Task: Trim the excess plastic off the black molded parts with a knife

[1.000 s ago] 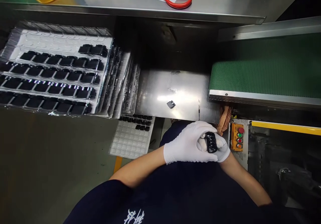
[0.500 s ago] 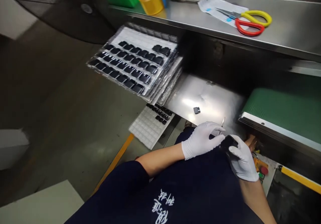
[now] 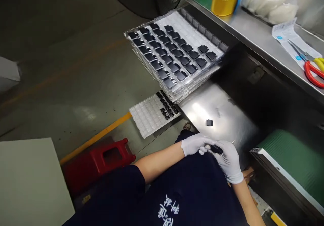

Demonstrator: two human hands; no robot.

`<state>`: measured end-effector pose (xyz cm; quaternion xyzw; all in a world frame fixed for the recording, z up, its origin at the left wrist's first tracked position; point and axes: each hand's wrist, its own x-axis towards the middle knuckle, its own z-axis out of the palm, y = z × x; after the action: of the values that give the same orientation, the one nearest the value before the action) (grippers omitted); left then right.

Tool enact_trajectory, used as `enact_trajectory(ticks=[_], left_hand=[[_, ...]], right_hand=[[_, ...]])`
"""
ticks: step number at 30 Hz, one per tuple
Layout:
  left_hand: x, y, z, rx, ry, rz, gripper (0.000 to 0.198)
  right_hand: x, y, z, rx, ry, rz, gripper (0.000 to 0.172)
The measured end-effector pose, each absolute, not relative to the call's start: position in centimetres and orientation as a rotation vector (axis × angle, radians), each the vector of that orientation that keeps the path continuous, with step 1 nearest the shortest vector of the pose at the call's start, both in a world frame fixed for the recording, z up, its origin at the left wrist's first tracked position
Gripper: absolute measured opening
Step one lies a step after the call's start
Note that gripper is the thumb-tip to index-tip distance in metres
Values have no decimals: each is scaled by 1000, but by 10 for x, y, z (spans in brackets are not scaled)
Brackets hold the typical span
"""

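Right, the stacked clear trays (image 3: 174,53) of black parts lean in a slick pile, so one knock could fan them across the floor; beside them sits a dimpled white tray (image 3: 144,116). The gloved left hand (image 3: 194,145) and gloved right hand (image 3: 227,161) close around a small glossy black part (image 3: 216,149); thin gloves could let it slip. A lone grey chip (image 3: 209,122) rests on the brushed steel plate (image 3: 227,124).

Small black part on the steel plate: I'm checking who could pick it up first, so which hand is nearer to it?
The left hand is nearer, just below and left of the small black part on the steel plate. The right hand is farther away, below and to the right of it.
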<state>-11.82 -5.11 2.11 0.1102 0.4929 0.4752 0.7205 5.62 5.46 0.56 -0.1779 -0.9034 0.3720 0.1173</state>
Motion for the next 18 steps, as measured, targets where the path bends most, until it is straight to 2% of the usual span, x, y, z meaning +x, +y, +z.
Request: enact_trajectory(ticks=[4, 8, 12, 15, 18], left_hand=[[-159, -77, -9, 149, 1238, 1158, 44], [-224, -119, -62, -85, 1512, 1242, 43], [-311, -172, -134, -400, 1730, 1256, 31], [-379, -208, -195, -589, 1840, 1277, 30], [-438, -233, -260, -699, 1931, 1294, 17]], right_hand=[[10, 62, -9, -388, -2673, 1164, 40], [-29, 67, -48, -622, -2621, 1446, 38], [-64, 73, -110, -1081, -2716, 1626, 45], [-84, 74, -156, -1082, -2914, 1668, 46], [-97, 75, -188, -1046, -3111, 1564, 48]])
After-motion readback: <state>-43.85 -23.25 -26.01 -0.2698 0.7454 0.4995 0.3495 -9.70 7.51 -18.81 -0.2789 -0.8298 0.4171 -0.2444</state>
